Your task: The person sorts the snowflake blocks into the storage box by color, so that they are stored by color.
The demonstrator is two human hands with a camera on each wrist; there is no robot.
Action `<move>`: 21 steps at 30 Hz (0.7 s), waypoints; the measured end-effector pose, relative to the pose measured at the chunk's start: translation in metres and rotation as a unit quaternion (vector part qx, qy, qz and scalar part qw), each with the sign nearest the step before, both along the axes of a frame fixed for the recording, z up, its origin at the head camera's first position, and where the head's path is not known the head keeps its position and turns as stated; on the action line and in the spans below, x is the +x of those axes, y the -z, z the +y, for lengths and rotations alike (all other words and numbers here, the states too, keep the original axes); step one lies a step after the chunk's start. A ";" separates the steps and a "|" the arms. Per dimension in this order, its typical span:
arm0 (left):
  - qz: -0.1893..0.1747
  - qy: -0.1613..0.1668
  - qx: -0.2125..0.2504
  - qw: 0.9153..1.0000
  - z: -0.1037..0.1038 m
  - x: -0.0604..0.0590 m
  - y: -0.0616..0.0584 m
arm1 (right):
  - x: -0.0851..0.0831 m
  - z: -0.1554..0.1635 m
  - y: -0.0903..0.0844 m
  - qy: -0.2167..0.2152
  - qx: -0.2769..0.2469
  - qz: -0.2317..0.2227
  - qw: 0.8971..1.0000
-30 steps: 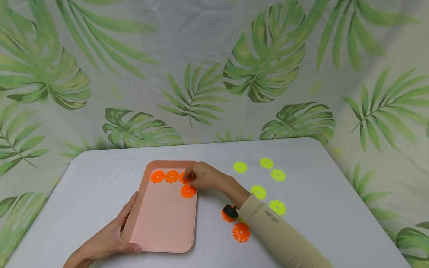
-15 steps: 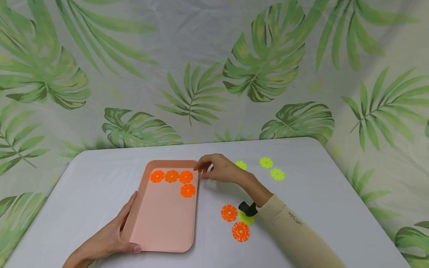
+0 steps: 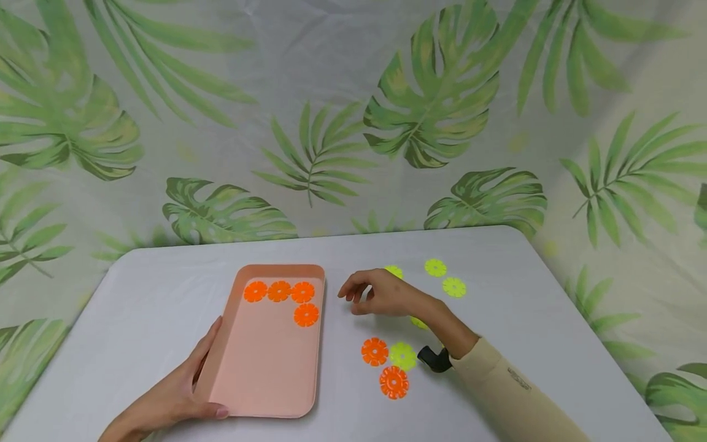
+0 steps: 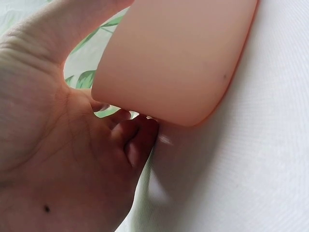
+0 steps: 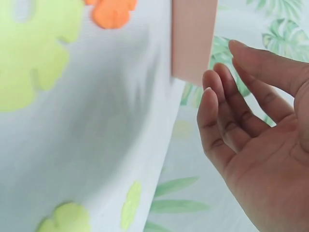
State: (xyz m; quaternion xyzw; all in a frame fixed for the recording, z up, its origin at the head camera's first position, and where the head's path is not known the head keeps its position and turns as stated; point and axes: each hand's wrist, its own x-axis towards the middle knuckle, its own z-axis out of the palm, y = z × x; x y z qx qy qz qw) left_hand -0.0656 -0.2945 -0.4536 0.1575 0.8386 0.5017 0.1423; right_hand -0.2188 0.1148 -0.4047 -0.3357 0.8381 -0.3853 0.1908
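A pink rectangular tray (image 3: 267, 374) lies on the white table. My left hand (image 3: 171, 393) grips its near left corner, thumb at the front edge and fingers along the left side; in the left wrist view, the hand wraps round the tray's outer wall (image 4: 178, 63). Inside, three orange notched discs (image 3: 278, 291) form a row at the back, with another orange disc (image 3: 306, 315) below the right end. My right hand (image 3: 386, 291) hovers right of the tray, fingers loosely bent and holding nothing. In the right wrist view, its fingertips (image 5: 208, 104) are apart from the tray wall (image 5: 193, 38).
Two orange discs (image 3: 394, 382) and a yellow-green disc (image 3: 403, 356) lie right of the tray. Several more yellow-green discs (image 3: 454, 287) are scattered farther back, some partly behind the right hand and arm. A leaf-patterned cloth (image 3: 320, 153) hangs behind the table.
My right hand has let go of the orange disc at the row's right end, lifted out of the tray and moved right. The left hand has stayed on the tray.
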 end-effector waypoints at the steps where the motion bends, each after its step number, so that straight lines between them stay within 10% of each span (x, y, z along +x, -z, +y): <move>1: 0.000 0.000 -0.001 1.000 0.000 0.001 0.000 | 0.002 0.002 0.001 -0.002 0.002 0.001 1.000; 21: -0.005 0.006 0.008 1.000 0.000 -0.001 0.001 | 0.022 0.028 0.020 -0.017 0.034 -0.036 0.999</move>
